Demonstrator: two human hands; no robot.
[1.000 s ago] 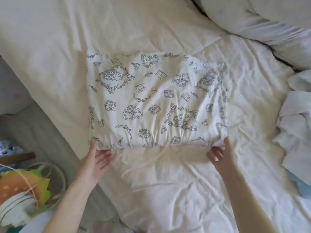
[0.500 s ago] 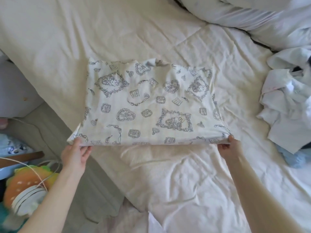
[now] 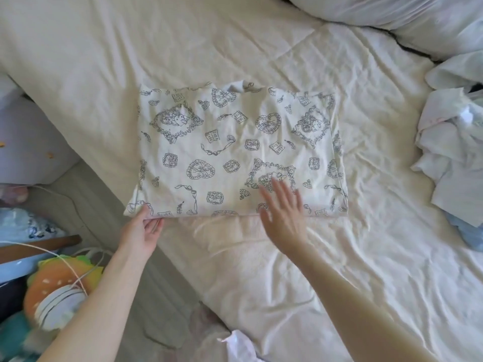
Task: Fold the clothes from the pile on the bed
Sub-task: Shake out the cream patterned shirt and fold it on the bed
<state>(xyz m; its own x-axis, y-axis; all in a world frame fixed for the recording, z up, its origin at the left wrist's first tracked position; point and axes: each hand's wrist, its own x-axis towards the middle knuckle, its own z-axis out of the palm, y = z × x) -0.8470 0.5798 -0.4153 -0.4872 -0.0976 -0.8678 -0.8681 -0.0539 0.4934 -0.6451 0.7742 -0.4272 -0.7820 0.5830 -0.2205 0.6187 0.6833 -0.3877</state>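
Your right hand (image 3: pixel 283 210) has released the printed garment (image 3: pixel 235 152) and lies flat near 6 o'clock, smoothing, while your left hand (image 3: pixel 142 231) still pinches the 7 o'clock corner.

The right hand (image 3: pixel 283 210) is motion-blurred over the shirt (image 3: pixel 235 155). The clothes pile (image 3: pixel 454 158), right of the shirt, is cut by the frame edge, as is the plush (image 3: pixel 52 288), lower left of it.

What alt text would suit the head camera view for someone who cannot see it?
A person's left hand pinches the near left corner of a folded printed garment on a cream bed, while the right hand lies flat on it. A pile of pale clothes sits at the right.
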